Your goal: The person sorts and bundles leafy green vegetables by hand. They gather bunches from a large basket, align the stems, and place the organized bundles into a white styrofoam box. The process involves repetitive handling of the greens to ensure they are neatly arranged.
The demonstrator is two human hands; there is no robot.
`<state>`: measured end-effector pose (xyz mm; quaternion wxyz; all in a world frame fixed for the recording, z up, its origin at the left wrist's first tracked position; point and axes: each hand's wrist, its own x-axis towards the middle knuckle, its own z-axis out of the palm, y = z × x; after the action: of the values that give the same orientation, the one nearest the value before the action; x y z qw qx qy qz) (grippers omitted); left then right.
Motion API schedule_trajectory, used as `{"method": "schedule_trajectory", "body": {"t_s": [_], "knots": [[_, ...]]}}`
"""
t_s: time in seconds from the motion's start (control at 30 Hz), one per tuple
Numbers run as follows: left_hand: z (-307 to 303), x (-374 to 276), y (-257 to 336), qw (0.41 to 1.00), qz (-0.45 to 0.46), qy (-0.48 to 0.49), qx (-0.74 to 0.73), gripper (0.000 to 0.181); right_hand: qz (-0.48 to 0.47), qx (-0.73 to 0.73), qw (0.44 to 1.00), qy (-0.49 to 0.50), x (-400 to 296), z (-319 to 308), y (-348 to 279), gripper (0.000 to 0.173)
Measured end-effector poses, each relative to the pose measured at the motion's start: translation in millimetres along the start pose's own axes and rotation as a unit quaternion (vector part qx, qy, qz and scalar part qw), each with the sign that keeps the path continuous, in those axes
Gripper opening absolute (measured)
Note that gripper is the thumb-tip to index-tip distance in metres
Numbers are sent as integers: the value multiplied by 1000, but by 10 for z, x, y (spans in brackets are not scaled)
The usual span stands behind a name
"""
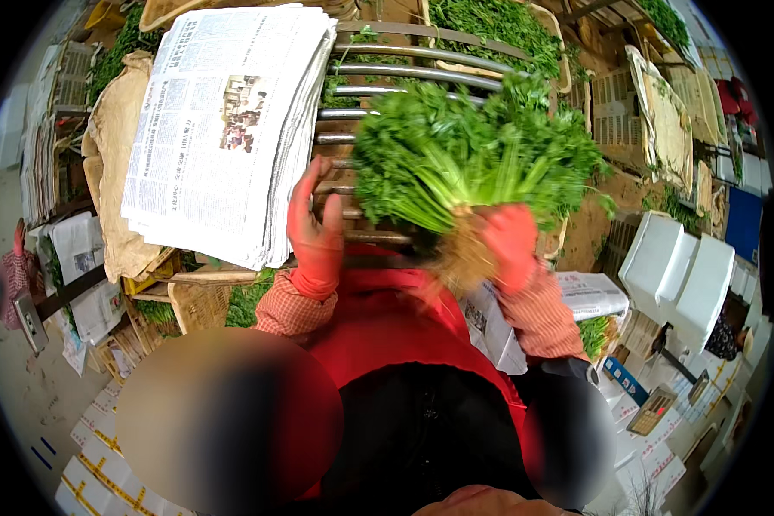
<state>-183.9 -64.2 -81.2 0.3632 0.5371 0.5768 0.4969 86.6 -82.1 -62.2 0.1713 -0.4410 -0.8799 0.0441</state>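
My right hand (513,242), in an orange-red glove, grips a bunch of leafy green herbs (477,148) near its tan roots (467,258). The leaves fan out away from me over a rack of metal bars (355,114); the bunch and hand are slightly blurred. My left hand (316,226), gloved alike, is raised with its fingers apart and nothing in it, beside the right edge of a thick stack of newspapers (232,129). The newspapers lie over the left part of the rack.
Wicker baskets of greens stand beyond the rack (500,32) and below left (200,300). Crumpled brown paper (119,168) lies left of the newspapers. White foam boxes (674,271) stand at right, near a digital scale (651,411). Another person's checked sleeve (18,284) shows far left.
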Motion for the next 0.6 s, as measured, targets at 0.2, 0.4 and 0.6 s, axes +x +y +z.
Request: {"method": "schedule_trajectory", "body": {"t_s": [0.2,0.4,0.6], "knots": [[144,28,-71,994,48,-41,87,30,65,24,997,-36,-371,713,-244,20],[455,-86,-83,980,114,-155,58,21,61,62,996,3,-312,572,-300,19],[926,108,-172,880,350,-262,186,14,81,76,994,15,-330,563,-314,18]]}}
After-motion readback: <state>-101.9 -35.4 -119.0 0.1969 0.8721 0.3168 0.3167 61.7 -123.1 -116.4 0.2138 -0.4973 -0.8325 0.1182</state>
